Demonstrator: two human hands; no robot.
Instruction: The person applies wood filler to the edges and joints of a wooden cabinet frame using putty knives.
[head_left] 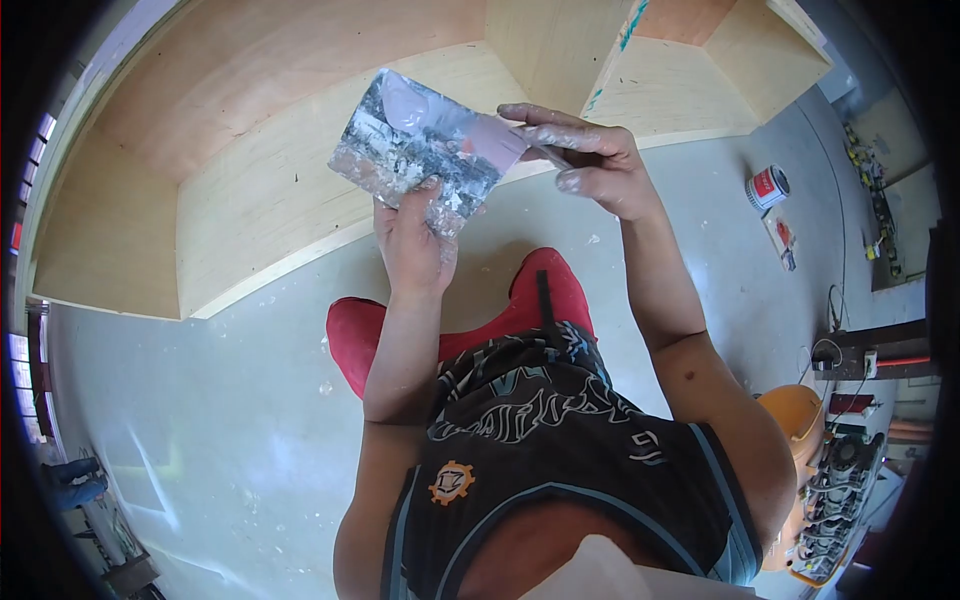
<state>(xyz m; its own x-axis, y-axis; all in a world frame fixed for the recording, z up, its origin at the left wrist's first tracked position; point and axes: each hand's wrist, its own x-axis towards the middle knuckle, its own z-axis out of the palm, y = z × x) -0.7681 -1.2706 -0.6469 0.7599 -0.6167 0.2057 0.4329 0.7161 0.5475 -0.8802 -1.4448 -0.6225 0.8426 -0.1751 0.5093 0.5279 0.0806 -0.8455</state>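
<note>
My left hand (415, 240) holds a flat rectangular board (400, 150) from below, with its thumb over the near edge. The board is smeared with grey and white paste, and a smooth pale lilac lump (405, 105) lies near its far corner. At the board's right end, my right hand (590, 160) grips a putty knife (510, 143), whose blade lies against the board under a spread of lilac paste. White residue coats the fingers of my right hand. The knife's handle is mostly hidden by the fingers.
A pale plywood cabinet (270, 210) with open compartments spans the area ahead. On the floor at the right stand a can (768, 187) and a stained small board (780, 238). An orange container (795, 412) and a crate of tools (835, 510) are at the lower right.
</note>
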